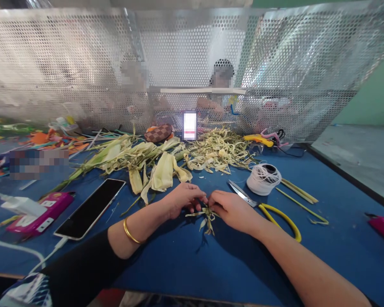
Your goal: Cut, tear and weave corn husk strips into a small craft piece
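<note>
Both hands meet over a small spray of dried corn husk strips (207, 222), pale green and tied or gathered at its top, with its ends spreading downward just above the blue table. My left hand (186, 199) pinches thumb and forefinger together at the top of the spray, its other fingers curled. From the other side my right hand (230, 209) closes its fingertips on the same top part. Whether a thread runs between the fingers is too small to tell. Right beside my right hand lie scissors (283, 213) with yellow handles, blades open a little.
A spool of white thread (264, 179) and thin stalks (299, 192) lie to the right. Corn husks (163, 170) and shredded strips (222, 149) are heaped behind. A phone (91, 209) and pink power strip (40, 215) sit left. A perforated metal screen (185, 51) stands at the back, people beyond.
</note>
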Action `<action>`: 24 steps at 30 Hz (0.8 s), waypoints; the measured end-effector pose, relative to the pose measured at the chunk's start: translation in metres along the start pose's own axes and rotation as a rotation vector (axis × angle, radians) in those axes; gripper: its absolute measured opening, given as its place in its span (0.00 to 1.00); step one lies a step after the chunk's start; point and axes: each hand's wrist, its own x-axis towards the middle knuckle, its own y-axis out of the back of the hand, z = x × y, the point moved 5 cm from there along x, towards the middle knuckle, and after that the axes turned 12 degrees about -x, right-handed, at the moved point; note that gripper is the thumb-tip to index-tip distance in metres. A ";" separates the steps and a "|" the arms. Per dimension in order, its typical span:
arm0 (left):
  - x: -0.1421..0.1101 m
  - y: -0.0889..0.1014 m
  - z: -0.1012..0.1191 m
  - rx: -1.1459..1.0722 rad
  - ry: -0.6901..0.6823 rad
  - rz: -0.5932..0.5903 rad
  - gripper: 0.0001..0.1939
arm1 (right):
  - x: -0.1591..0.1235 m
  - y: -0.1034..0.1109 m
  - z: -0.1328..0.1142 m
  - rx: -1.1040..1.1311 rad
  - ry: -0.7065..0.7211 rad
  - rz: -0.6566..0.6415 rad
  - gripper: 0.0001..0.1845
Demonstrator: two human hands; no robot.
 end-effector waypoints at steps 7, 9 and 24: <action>0.003 0.000 -0.003 -0.052 0.041 0.013 0.07 | 0.001 0.001 0.000 0.010 0.012 0.003 0.08; 0.004 0.000 -0.004 -0.062 0.053 -0.003 0.08 | 0.001 0.001 0.000 0.012 0.012 0.007 0.08; 0.005 -0.002 -0.003 -0.059 0.104 -0.020 0.13 | 0.003 0.000 0.004 0.071 0.015 0.028 0.06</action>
